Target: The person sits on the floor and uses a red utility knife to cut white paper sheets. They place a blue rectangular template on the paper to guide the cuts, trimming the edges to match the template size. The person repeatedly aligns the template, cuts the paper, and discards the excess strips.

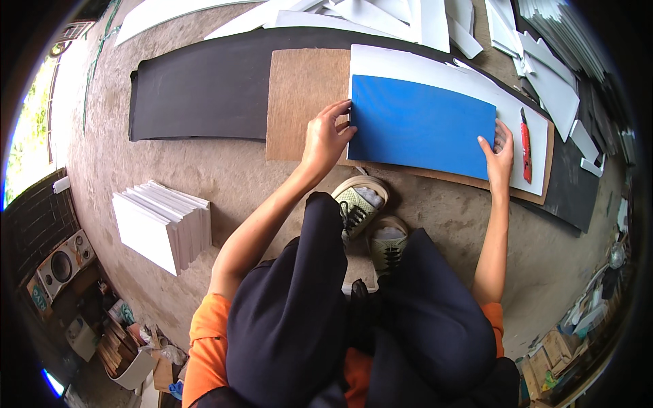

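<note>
Blue sheet: the blue sheet (422, 126) lies flat on the white sheet (401, 61), between the two hands, long axis running left to right.
Left hand: the left hand (329, 134) has fingertips and thumb at its left short edge; the sheet lies to this hand's right.
Right hand: the right hand (500, 151) has its thumb at the right short edge; the sheet lies to its left.
Nearer hand: neither clearly; each meets one end.
Grip: both hands loosely curled; whether they pinch or merely steady, I cannot tell.
Cutter: the red cutter (526, 149) lies just right of the right hand.
Underneath: brown board (307, 102), then black mat (204, 88).
</note>
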`<state>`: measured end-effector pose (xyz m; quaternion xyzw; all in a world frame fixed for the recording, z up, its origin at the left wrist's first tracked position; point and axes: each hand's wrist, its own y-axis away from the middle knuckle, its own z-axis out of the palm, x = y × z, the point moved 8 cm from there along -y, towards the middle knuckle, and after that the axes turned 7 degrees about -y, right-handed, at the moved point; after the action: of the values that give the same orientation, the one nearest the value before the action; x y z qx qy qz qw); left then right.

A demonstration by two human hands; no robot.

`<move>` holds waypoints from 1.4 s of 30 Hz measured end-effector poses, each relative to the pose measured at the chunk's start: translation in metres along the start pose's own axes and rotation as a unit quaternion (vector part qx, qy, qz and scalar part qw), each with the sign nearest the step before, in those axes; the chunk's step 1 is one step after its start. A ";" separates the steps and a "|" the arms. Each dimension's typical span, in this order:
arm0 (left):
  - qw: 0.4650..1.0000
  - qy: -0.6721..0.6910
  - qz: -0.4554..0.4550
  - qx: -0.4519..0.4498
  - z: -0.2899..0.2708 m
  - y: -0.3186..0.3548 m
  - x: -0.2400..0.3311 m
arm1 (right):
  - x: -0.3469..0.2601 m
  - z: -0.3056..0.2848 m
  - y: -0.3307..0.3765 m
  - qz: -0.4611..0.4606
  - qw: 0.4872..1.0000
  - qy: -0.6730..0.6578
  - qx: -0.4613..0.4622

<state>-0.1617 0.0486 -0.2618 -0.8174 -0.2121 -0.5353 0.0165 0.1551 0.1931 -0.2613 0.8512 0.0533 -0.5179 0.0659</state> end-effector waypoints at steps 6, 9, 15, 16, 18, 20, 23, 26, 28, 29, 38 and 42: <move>1.000 0.016 -0.007 -0.004 0.001 0.002 -0.001 | 0.002 -0.001 -0.001 -0.001 1.000 0.007 -0.009; 0.999 0.028 -0.025 -0.007 0.001 0.004 -0.004 | 0.001 0.001 -0.002 0.003 1.000 -0.002 -0.013; 1.000 0.017 -0.005 0.006 0.000 0.006 -0.007 | -0.002 0.003 -0.001 0.007 1.000 -0.008 -0.024; 1.000 0.021 -0.008 0.006 0.000 0.006 -0.008 | -0.003 0.003 -0.001 -0.001 1.000 -0.008 -0.026; 0.999 0.028 -0.015 0.004 0.002 0.006 -0.009 | -0.002 0.003 -0.001 -0.007 1.000 -0.010 -0.026; 0.999 0.030 -0.014 0.009 0.002 0.007 -0.008 | 0.003 0.000 -0.003 -0.005 1.000 -0.014 -0.022; 1.000 0.008 -0.001 0.013 0.002 0.008 -0.001 | 0.000 0.001 0.000 -0.010 1.000 -0.004 -0.028; 0.994 -0.095 0.053 0.017 0.003 0.011 0.005 | 0.000 -0.006 0.002 0.020 0.999 -0.039 -0.030; 0.986 -0.151 0.071 0.016 0.004 0.012 0.007 | 0.001 -0.010 -0.001 0.027 0.997 -0.067 -0.030; 0.984 -0.164 0.076 0.010 0.005 0.013 0.008 | 0.003 -0.012 0.000 0.039 0.996 -0.078 -0.031; 0.908 -0.363 0.208 -0.018 0.040 0.032 0.043 | 0.021 -0.018 -0.007 0.073 0.992 -0.088 -0.055; 0.900 -0.405 0.157 -0.022 0.051 0.031 0.031 | 0.021 -0.016 -0.009 0.061 0.994 -0.076 -0.055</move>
<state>-0.0956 0.0434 -0.2505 -0.9866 -0.0578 -0.1525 -0.0048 0.1775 0.2049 -0.2730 0.8060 0.0245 -0.5725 0.1484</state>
